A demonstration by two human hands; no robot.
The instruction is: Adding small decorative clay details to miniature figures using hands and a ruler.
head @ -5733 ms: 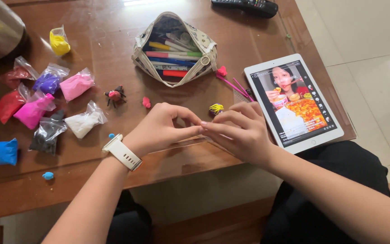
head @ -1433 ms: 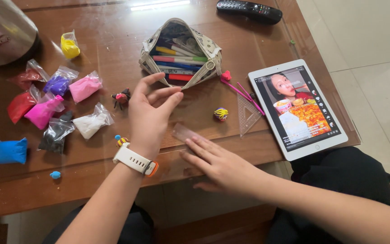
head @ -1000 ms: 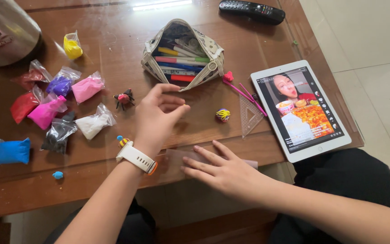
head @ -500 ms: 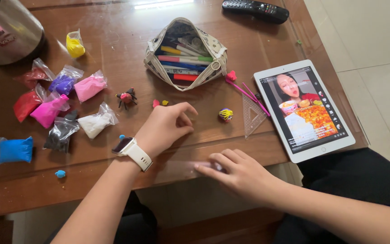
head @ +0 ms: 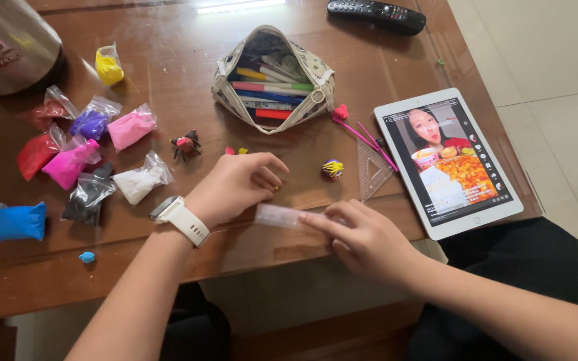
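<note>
Head view shows the right hand [head: 362, 237] pinching a clear plastic strip [head: 282, 216] just beside the curled, empty left hand [head: 235, 187] at the worktop [head: 342, 194] edge; best kept flat and steady, I judge.

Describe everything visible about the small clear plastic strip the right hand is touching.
The clear plastic strip is a small, flat, frosted-looking rectangle, possibly a short ruler or a case; any markings are too faint to tell. It lies roughly level near the front edge of the wooden table. The right hand presses its fingertips on the strip's right end, while the left hand, curled just above, comes close to its left end; whether they touch cannot be told.
</note>
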